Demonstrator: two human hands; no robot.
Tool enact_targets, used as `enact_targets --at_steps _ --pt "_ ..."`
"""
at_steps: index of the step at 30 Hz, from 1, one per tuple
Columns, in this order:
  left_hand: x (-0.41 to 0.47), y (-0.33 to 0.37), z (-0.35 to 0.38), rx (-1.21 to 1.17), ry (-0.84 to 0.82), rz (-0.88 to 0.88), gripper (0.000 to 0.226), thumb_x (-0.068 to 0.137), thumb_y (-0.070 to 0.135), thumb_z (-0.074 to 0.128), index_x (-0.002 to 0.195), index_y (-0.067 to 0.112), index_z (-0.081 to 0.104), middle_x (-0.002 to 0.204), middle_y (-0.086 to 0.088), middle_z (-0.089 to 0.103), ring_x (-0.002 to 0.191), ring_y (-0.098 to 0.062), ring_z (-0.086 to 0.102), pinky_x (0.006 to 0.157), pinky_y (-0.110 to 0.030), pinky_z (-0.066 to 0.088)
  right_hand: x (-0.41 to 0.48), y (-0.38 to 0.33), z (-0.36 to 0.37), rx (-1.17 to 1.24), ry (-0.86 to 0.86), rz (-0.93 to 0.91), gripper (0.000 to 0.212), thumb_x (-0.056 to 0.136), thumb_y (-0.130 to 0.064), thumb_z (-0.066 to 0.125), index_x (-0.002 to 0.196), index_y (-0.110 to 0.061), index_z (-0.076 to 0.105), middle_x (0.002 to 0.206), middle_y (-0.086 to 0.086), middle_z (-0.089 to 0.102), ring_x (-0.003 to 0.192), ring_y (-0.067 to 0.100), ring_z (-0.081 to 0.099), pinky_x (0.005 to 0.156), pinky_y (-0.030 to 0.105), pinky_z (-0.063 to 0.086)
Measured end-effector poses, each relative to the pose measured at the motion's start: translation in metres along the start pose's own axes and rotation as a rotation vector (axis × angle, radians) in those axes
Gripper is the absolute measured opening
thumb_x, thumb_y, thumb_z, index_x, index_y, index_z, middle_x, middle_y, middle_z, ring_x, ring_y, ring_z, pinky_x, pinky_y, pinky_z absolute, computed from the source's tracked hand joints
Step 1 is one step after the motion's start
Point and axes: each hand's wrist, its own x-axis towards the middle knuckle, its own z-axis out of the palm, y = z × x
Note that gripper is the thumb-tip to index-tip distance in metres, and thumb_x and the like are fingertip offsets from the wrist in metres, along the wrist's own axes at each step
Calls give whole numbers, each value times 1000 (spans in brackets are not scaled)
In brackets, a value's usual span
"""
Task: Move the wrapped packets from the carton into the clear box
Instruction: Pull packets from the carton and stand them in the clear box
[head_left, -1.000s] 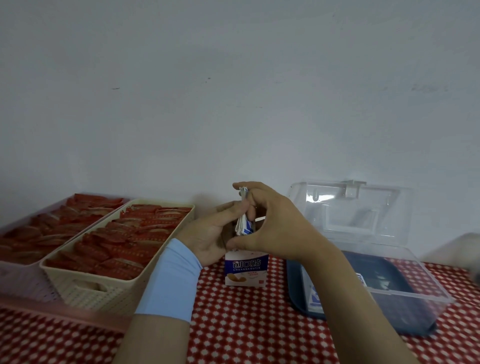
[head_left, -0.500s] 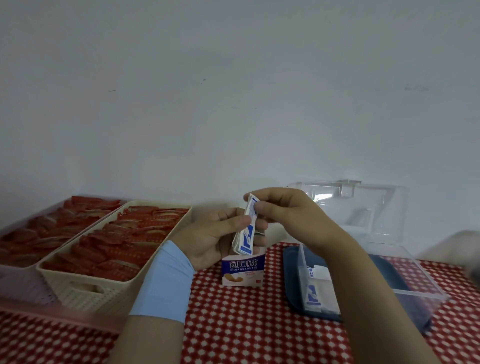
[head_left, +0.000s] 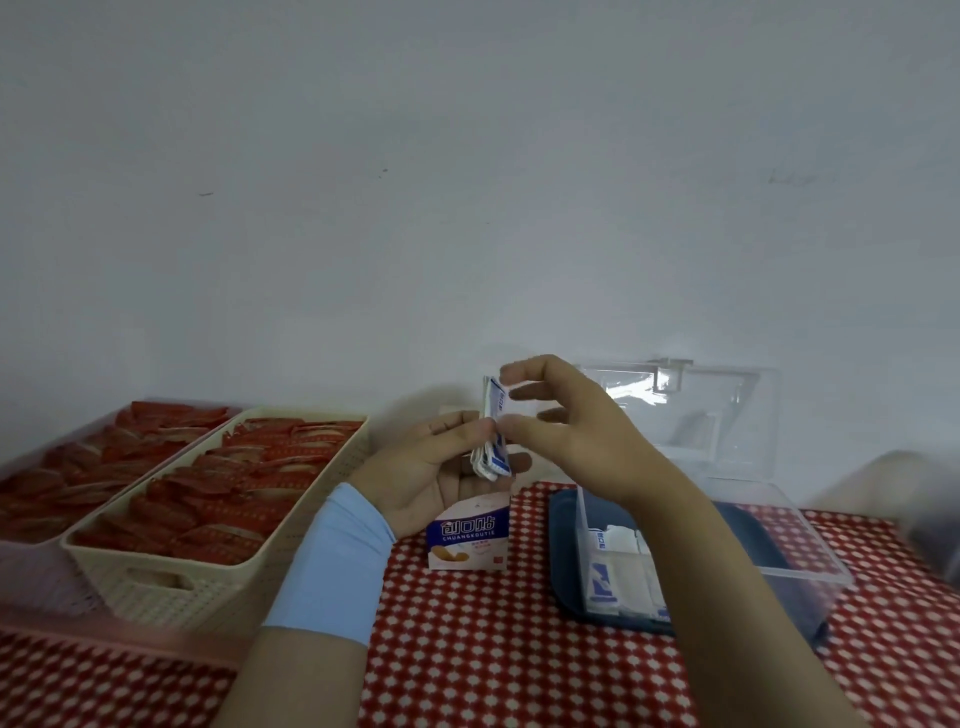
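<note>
A small white and blue carton (head_left: 468, 538) stands upright on the red checked cloth. My left hand (head_left: 434, 470), with a light blue wristband, holds the carton's top from the left. A stack of white and blue wrapped packets (head_left: 493, 434) stands upright just above the carton. My right hand (head_left: 563, 423) pinches the stack between thumb and forefinger, while my left thumb touches its left side. To the right sits the clear box (head_left: 701, 525) with its lid raised and a few packets (head_left: 615, 564) lying inside at its left end.
The clear box rests on a dark blue tray (head_left: 566, 551). Two baskets of red sachets, one cream (head_left: 171, 582) and one pale pink (head_left: 31, 561), fill the left side. A blurred grey object (head_left: 919, 499) sits at the far right. A white wall rises behind.
The stack of packets has come up out of the carton. My right hand moved from the carton's mouth upward and slightly right, and the carton now shows in full below.
</note>
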Motion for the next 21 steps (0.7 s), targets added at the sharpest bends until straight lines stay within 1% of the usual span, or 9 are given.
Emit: enact_targets --at_steps 2,4,6,9,12,15,16,18,21 --pt "2 -1 6 1 18 -2 42 81 19 63 118 -2 63 107 -18 72 89 -27 73 76 -37 62 -11 -6 -8 -31 -84 -25 42 69 -31 88 97 -34 57 137 -26 51 122 -6 50 96 18 42" --pt "2 -3 14 -1 0 -7 32 82 20 65 108 3 67 108 -15 73 92 -28 73 73 -36 62 -21 -12 -13 -123 -135 -31 51 58 -31 95 87 -31 53 139 -30 45 120 -15 46 86 5 42" --pt "3 -7 24 16 -32 -4 24 82 20 66 100 4 68 102 -13 74 85 -25 73 66 -31 61 -26 -10 -15 -212 -119 -76 52 56 -26 96 82 -24 51 137 -28 45 114 -22 44 80 -1 40" --pt "1 -14 43 34 -67 -4 22 84 20 63 99 4 66 94 -10 74 76 -18 70 61 -27 57 -33 -3 -21 -307 -32 -168 46 58 -26 93 79 -21 53 132 -18 52 119 -12 49 85 5 41" --pt "-3 -20 61 20 -84 -3 29 84 22 61 104 1 64 93 -10 74 73 -16 70 60 -26 58 -42 1 -32 -292 14 -217 38 62 -19 89 78 -14 55 119 -10 56 118 -3 54 84 10 47" --pt "-7 -25 76 21 -77 14 30 83 22 62 103 0 64 91 -10 74 71 -16 70 55 -25 56 -56 -7 -42 -284 -9 -208 40 62 -19 90 76 -15 53 111 -12 54 104 -1 57 76 11 48" --pt "-8 -27 80 14 -71 19 30 82 22 63 102 0 65 91 -11 74 72 -17 70 55 -26 56 -59 -9 -47 -282 -38 -173 43 60 -23 92 78 -16 53 109 -13 54 101 0 57 76 10 47" --pt "-11 -30 87 -3 -66 35 29 81 22 65 101 1 68 96 -15 74 79 -21 72 60 -30 58 -65 -15 -60 -197 -86 -72 43 63 -33 90 88 -21 58 109 -16 58 102 -1 58 84 12 45" --pt "-17 -33 99 -25 -57 38 33 78 21 63 104 0 68 98 -17 74 80 -25 74 63 -31 61 -72 -23 -80 138 -26 91 39 87 -41 70 123 -32 57 117 -12 65 105 4 64 92 26 49"
